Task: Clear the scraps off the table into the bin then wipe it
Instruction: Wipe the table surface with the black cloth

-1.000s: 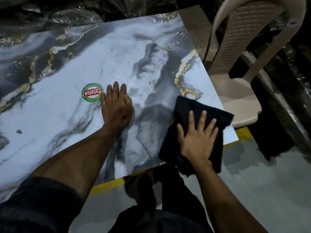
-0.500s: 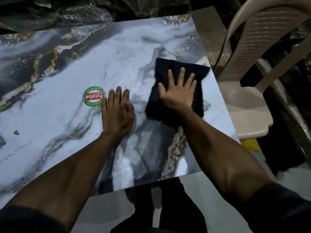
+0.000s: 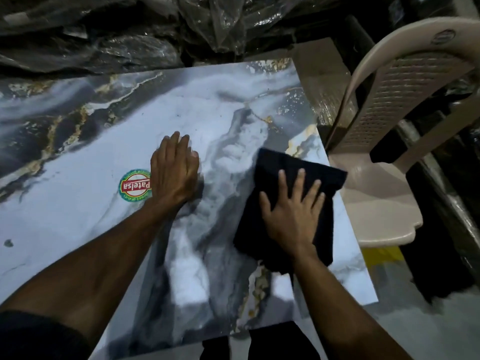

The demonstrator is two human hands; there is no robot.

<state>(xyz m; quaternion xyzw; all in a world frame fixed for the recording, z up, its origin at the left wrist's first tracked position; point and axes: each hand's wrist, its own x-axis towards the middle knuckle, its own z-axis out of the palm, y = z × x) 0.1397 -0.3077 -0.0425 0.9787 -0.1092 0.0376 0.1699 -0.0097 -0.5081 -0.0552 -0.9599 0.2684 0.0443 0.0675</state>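
While the right hand (image 3: pixel 292 216) pressed flat with spread fingers on the black cloth (image 3: pixel 285 178), the left hand (image 3: pixel 174 172) lay flat, holding nothing.
Both were on the marble-patterned table (image 3: pixel 78 216); the cloth lay near its right edge, a round "Patelsa" sticker (image 3: pixel 135 185) touched the left hand, a beige chair (image 3: pixel 389 152) beside.

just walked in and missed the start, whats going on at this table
A person is wiping a marble-patterned table. The right hand lies flat, fingers spread, on a black cloth near the table's right edge. The left hand rests flat on the bare top beside a round Patelsa sticker. One small dark speck sits near the left edge. A beige plastic chair stands to the right. No bin is in view.
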